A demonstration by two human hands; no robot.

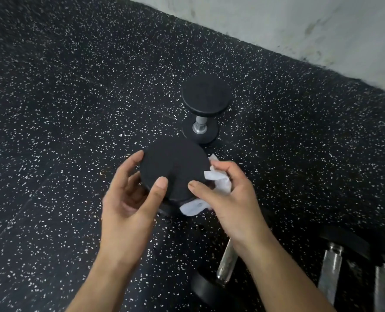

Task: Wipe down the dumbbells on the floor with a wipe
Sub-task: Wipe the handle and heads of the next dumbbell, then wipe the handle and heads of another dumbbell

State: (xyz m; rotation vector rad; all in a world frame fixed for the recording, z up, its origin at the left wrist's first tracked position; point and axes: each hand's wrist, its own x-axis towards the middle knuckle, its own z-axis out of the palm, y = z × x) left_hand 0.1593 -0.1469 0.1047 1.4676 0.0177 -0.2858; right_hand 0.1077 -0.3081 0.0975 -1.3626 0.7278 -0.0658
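On the speckled black floor (63, 109), not far from where it meets the pale wall (299, 25), a person is standing a dumbbell (175, 167) on end and working around its upper head. The left hand (128, 199) is steadying that head, fingers spread apart, thumb resting on the flat top face and fingertips at the far rim. The right hand (230, 199) is pinching a crumpled white wipe (218, 181) against the head's side, fingers curled closed over it, a loose tail of it hanging below.

The dumbbell is looking heavy and rigid, its rubber faces matte and likely grippy; the rim is the sensible place to hold it, as a tip would be hard to stop. The wipe is soft, thin, probably damp and easily torn.

A second dumbbell (204, 109) is standing upright just beyond, towards the wall. More dumbbells (331, 266) are lying at the near right edge.
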